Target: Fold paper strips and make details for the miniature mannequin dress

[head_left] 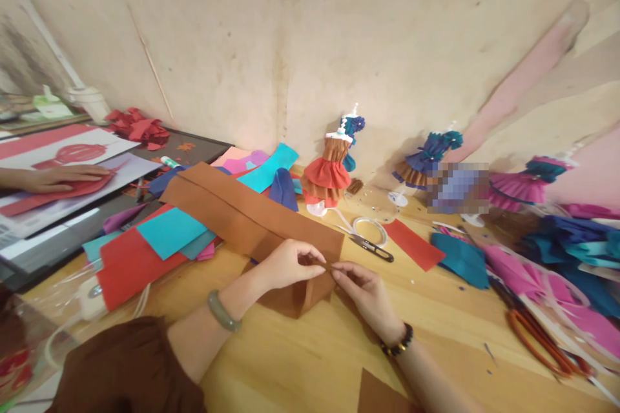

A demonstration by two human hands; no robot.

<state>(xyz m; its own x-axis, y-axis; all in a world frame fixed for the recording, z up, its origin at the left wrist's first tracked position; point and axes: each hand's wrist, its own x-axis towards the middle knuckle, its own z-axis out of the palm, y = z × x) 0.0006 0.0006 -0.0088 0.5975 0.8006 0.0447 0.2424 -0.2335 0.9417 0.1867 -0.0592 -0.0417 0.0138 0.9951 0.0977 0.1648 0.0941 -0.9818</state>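
Observation:
A long brown strip of cloth-like material (232,210) lies diagonally across the middle of the table, with its near end folded over. My left hand (290,263) pinches the right edge of this strip between thumb and fingers. Just to the right, almost touching it, my right hand (362,289) also has its fingertips closed on the same brown edge. Anything small between the fingertips is too tiny to make out. Behind my hands lie black thread snips (375,249) and a roll of white tape (361,227). Another brown piece (382,393) shows at the bottom edge.
Miniature dress forms, one in a red and brown ruffled dress (327,171), stand near the wall. Orange-handled scissors (535,342) and cloth scraps (571,297) are at right. Red and turquoise sheets (172,232) lie left. Another person's hand (68,179) presses red material at far left.

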